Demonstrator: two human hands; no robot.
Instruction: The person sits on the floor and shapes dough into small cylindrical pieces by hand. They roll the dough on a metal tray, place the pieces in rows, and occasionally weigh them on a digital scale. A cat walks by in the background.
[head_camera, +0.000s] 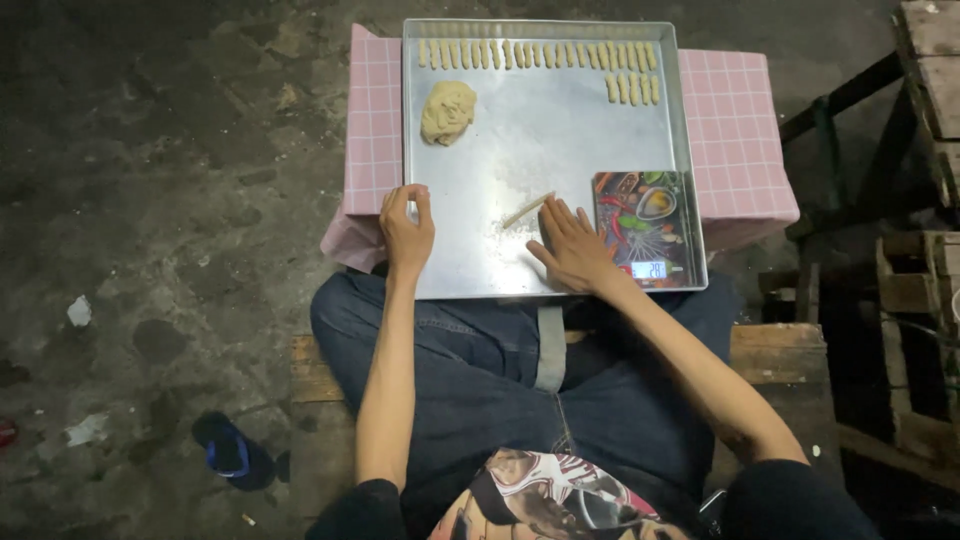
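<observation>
My right hand (573, 248) lies flat and open on the metal tray (520, 150), grasping nothing. A thin dough stick (528, 209) lies on the tray just past my fingertips, a bit to the left, almost touching them. My left hand (406, 228) rests at the tray's near left edge. Its fingers are curled in, and I cannot tell if they pinch anything. A dough lump (447, 111) sits far from that hand, near the tray's left side. Rows of dough sticks (540, 54) line the far edge. A small scale (647, 228) sits just right of my right hand. The tray rests on a pink checked cloth (735, 130).
</observation>
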